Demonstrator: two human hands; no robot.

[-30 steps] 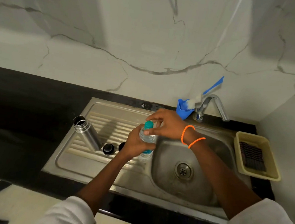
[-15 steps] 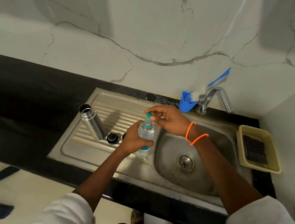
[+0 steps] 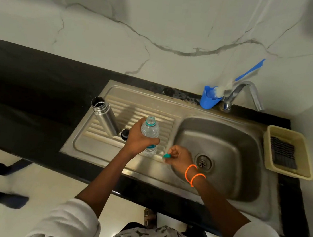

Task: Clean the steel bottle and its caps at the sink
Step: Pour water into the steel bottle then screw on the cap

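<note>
An uncapped steel bottle [image 3: 105,115] stands on the ribbed drainboard [image 3: 111,146] at the left of the sink. Beside its base a black cap [image 3: 124,134] peeks out from behind my left hand [image 3: 138,138]; a second cap is hidden. That hand grips a clear plastic water bottle [image 3: 150,132], which is open at the top and upright over the drainboard. My right hand [image 3: 179,156] pinches the bottle's small teal cap [image 3: 167,155] low at the basin's left rim.
The sink basin [image 3: 230,153] with its drain [image 3: 203,162] lies to the right. A tap [image 3: 241,93] and a blue cup [image 3: 209,99] holding a brush stand at the back. At the far right sits a yellow tray [image 3: 287,174] with a dark scrubber. Black counter surrounds the sink.
My right hand unscrewed the teal cap from the plastic bottle and carried it down to the basin's edge. The left hand kept hold of the bottle.
</note>
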